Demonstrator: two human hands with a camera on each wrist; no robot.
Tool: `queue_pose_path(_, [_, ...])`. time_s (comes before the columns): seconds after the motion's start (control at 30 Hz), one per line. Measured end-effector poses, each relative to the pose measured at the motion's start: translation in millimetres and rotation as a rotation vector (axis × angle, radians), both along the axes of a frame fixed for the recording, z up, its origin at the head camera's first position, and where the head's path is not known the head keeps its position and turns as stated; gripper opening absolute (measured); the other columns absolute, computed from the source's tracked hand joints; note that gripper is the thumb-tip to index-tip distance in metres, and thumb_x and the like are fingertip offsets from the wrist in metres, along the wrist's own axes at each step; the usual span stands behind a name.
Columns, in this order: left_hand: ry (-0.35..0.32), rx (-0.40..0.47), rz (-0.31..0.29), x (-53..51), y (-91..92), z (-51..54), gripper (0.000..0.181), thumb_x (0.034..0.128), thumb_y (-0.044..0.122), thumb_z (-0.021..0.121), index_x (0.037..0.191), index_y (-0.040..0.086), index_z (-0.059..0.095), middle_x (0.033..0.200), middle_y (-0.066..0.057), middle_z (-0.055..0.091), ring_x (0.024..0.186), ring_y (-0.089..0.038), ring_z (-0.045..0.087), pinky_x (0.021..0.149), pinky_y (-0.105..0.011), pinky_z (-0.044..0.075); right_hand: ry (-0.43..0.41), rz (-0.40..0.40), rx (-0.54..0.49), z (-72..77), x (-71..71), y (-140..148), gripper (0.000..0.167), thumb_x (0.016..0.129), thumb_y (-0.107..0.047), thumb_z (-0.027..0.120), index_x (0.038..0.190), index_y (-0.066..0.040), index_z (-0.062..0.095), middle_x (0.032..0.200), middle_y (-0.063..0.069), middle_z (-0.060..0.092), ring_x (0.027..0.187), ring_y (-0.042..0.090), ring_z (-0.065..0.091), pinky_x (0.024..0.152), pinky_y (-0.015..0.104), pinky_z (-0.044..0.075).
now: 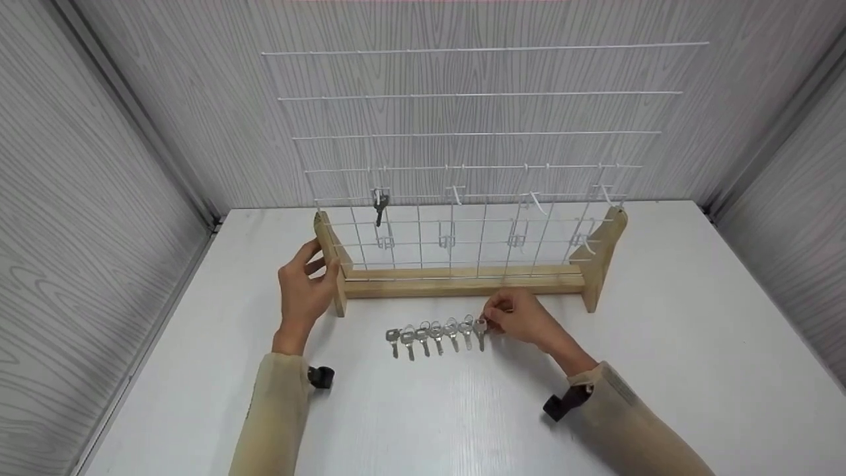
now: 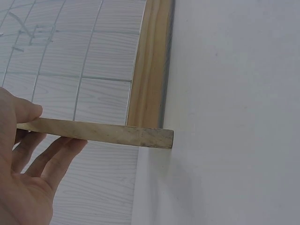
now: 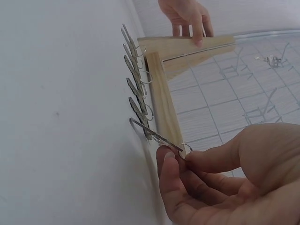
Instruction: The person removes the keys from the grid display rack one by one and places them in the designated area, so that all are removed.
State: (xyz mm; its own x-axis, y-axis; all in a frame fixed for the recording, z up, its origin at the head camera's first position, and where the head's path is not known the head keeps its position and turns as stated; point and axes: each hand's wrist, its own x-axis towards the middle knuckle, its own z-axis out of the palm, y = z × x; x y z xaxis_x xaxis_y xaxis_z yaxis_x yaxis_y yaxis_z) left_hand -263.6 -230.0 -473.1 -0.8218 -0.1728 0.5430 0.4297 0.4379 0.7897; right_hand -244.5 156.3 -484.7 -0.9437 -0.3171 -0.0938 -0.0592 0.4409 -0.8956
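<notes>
My left hand (image 1: 303, 291) grips the wooden end piece (image 2: 103, 132) of a white wire-grid rack, thumb on one face and fingers on the other. In front of the rack's wooden base bar (image 1: 462, 289), a row of silver keys (image 1: 423, 336) with rings lies on the table. At the row's right end, my right hand (image 1: 525, 317) pinches the ring of one key (image 3: 161, 137) between thumb and fingers. In the right wrist view that key slants beside the others, its tip near the tabletop. Another key (image 1: 379, 206) hangs from the grid's upper left hook.
More white hooks (image 1: 457, 194) are fixed along the grid in two rows. The wire grid (image 1: 476, 135) leans up and back from its base. A second wooden end piece (image 1: 600, 261) stands at the right. Grey wood-grain walls (image 1: 99, 198) enclose the white table (image 1: 423, 423).
</notes>
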Motion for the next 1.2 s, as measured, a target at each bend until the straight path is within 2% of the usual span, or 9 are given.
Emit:
queue_pose_path(0.17, [-0.002, -0.008, 0.0, 0.1, -0.4, -0.3, 0.046, 0.099, 0.003, 0.074, 0.144, 0.001, 0.065, 0.142, -0.023, 0.067, 0.112, -0.044, 0.076, 0.083, -0.04, 0.068, 0.043, 0.003, 0.04, -0.1, 1.0, -2.6, 0.01, 0.104, 0.001, 0.064, 0.1, 0.003, 0.074, 0.096, 0.015, 0.076, 0.086, 0.019, 0.072, 0.074, 0.029, 0.065])
queue_pose_path(0.43, [-0.023, -0.013, 0.003, 1.9, -0.3, -1.2, 0.045, 0.1007, 0.005, 0.072, 0.144, 0.0, 0.064, 0.142, -0.025, 0.067, 0.112, -0.046, 0.075, 0.083, -0.049, 0.068, 0.125, 0.012, 0.155, -2.1, 0.9, -4.8, 0.011, 0.103, 0.0, 0.067, 0.096, 0.001, 0.076, 0.092, 0.011, 0.073, 0.084, 0.018, 0.07, 0.069, 0.024, 0.062])
queue_pose_path(0.6, [-0.012, -0.026, 0.007, 0.5, -0.7, -1.5, 0.046, 0.1005, 0.005, 0.073, 0.145, 0.001, 0.063, 0.143, -0.025, 0.066, 0.112, -0.045, 0.075, 0.084, -0.047, 0.068, 0.156, 0.003, 0.177, -3.1, 0.6, -6.6, 0.01, 0.102, -0.001, 0.069, 0.096, 0.0, 0.077, 0.093, 0.011, 0.074, 0.085, 0.019, 0.07, 0.07, 0.027, 0.062])
queue_pose_path(0.87, [-0.015, -0.021, 0.002, 0.9, -1.3, -0.8, 0.046, 0.1005, 0.005, 0.073, 0.145, 0.002, 0.064, 0.142, -0.024, 0.067, 0.112, -0.045, 0.075, 0.084, -0.044, 0.068, 0.151, -0.017, 0.186, -2.1, 1.9, -8.4, 0.007, 0.101, -0.001, 0.07, 0.098, -0.002, 0.076, 0.094, 0.01, 0.073, 0.085, 0.019, 0.071, 0.071, 0.029, 0.064])
queue_pose_path(1.2, [-0.007, -0.024, 0.006, 0.5, -1.5, -1.2, 0.045, 0.1002, 0.005, 0.074, 0.144, 0.001, 0.065, 0.142, -0.024, 0.067, 0.111, -0.045, 0.076, 0.083, -0.047, 0.068, 0.161, -0.011, 0.178, -1.9, 2.9, -7.6, 0.007, 0.101, 0.0, 0.069, 0.1, -0.001, 0.076, 0.097, 0.011, 0.074, 0.087, 0.02, 0.071, 0.071, 0.027, 0.063])
